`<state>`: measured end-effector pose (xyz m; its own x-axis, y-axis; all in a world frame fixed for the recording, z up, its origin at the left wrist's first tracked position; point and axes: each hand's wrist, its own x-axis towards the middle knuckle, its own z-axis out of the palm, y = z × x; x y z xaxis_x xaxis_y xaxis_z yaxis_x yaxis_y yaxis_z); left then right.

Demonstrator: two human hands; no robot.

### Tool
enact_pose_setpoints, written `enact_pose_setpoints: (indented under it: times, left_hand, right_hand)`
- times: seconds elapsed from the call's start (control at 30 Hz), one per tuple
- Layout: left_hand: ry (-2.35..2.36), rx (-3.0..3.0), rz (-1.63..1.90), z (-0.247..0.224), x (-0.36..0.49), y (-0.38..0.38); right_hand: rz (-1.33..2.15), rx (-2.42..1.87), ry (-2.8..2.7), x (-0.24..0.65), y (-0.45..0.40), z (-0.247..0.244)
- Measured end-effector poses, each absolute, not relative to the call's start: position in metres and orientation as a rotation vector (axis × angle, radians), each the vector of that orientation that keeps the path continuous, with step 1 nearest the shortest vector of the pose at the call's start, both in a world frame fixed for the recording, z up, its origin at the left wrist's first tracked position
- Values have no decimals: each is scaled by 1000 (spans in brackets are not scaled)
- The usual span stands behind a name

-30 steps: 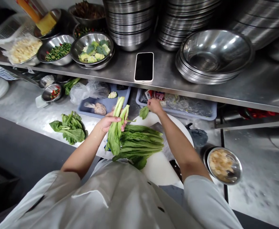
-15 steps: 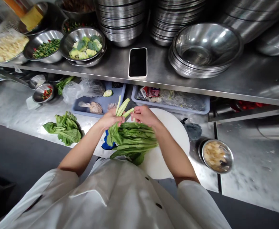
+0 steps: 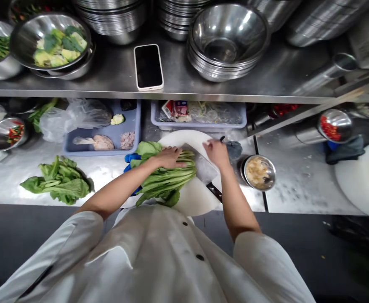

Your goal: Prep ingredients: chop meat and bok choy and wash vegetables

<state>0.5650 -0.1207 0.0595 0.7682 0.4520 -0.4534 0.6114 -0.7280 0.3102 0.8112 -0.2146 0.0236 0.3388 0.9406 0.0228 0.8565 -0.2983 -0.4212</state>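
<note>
My left hand [image 3: 169, 157] lies flat on a bunch of long-stemmed leafy greens [image 3: 168, 181], fingers stretched across the stems. The greens rest on a round white cutting board [image 3: 197, 198], leaves mostly toward the left. To their right, a cleaver [image 3: 214, 192] lies on the board, its broad blade partly covered by stems and its dark riveted handle pointing toward me. Over the board's right edge, my right hand [image 3: 217, 152] is apart from the greens, fingers curled in. What it holds, if anything, is hidden. Something blue [image 3: 132, 158] shows under the leaves.
More leafy greens [image 3: 58, 180] lie on the counter at left. Behind the board stand blue trays [image 3: 133, 126] under a steel shelf [image 3: 108, 86]. A dark grey cloth [image 3: 234, 150] and a small bowl of pale slices [image 3: 259, 172] are at right. A phone [image 3: 148, 67] and stacked bowls occupy the shelf.
The view has swung right. My hands have come apart: the left no longer holds up pale stems and presses on the bunch, while the right has moved rightward. The cleaver has come into sight.
</note>
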Motion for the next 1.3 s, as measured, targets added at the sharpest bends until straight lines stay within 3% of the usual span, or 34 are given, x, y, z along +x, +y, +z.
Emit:
enact_pose_setpoints:
  times: [0.13, 0.27, 0.43, 0.57, 0.7, 0.8, 1.03, 1.3]
  left_hand:
    - [849, 2577, -533, 40, 564, -166]
    - [969, 2698, -558, 22, 560, -206]
    - [999, 2870, -438, 5, 565, -212]
    - [701, 2925, -423, 11, 572, -167]
    - [400, 2947, -465, 23, 586, -128]
    - [485, 2910, -532, 27, 593, -132]
    - [854, 2869, -534, 17, 589, -177]
    - [930, 2822, -341, 11, 601, -172]
  right_hand:
    - [254, -2555, -1675, 760, -347, -18]
    - [174, -2724, -1724, 743, -393, -38]
    - [220, -2793, -1783, 796, -422, -28]
    - [406, -2682, -1448, 813, -459, -5]
    - [734, -2258, -989, 760, -451, 6]
    - [688, -2119, -936, 708, -424, -1]
    - [829, -1978, -957, 679, -415, -3]
    - [765, -2029, -1111, 681, -404, 8]
